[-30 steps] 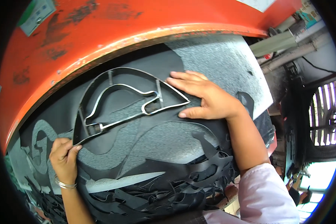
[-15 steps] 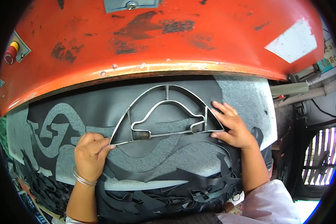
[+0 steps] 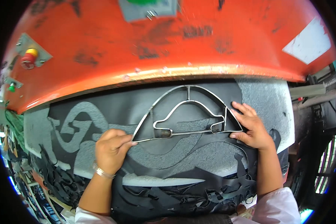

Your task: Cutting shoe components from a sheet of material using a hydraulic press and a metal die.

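Observation:
A steel cutting die (image 3: 188, 86), shaped like a half-moon with a smaller curved outline inside, lies on a black sheet (image 3: 119, 100). Its left corner is pinched between the thumb and curled fingers of my left hand (image 3: 111, 149). My right hand (image 3: 253, 128) grips the opposite corner, thumb at the straight lower edge and fingers along the curved side. Cut-out openings in the sheet show the grey, rough cutting board (image 3: 265, 108) beneath, partly inside the die's outline. What the die's blade touches underneath is hidden.
Above the board hangs a scuffed orange machine head (image 3: 168, 44), with a red and yellow knob (image 3: 29, 58) at its left. Black offcuts (image 3: 168, 201) pile along the near edge. A metal bar (image 3: 308, 90) sits beyond the board at the right.
The whole view has shifted, so the scene appears farther right. Against the sheet, the die and both hands hold about the same place and grip.

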The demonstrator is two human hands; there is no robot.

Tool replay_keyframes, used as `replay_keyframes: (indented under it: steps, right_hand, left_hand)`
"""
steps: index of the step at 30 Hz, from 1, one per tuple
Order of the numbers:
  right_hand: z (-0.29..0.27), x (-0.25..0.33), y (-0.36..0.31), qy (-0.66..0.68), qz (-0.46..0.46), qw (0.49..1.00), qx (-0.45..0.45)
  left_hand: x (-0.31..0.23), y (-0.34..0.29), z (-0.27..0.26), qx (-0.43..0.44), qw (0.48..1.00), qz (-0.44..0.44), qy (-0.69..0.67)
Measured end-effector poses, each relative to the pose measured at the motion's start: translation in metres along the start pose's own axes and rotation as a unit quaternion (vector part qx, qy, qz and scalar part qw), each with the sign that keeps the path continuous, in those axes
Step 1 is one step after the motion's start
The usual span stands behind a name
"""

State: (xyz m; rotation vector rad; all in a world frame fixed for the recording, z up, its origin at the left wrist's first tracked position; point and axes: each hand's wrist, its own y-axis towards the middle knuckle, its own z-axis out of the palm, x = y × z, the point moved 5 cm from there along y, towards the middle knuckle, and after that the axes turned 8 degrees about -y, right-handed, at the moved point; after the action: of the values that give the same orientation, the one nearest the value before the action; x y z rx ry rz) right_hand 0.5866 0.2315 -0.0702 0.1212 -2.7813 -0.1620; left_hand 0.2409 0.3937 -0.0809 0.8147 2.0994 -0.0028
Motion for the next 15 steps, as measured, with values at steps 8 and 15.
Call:
replay_keyframes:
  steps: [8, 15]
  right_hand:
    - [-0.012, 0.053, -0.027, -0.015, 0.023, 1.000, 0.008]
    - [-0.048, 0.164, -0.031, 0.048, 0.061, 0.966, -0.246]
  left_hand:
    - [0.002, -0.030, -0.026, 0.086, 0.991, -0.020, -0.105]
    - [0.028, -0.070, -0.198, -0.343, 0.933, 0.013, -0.106]
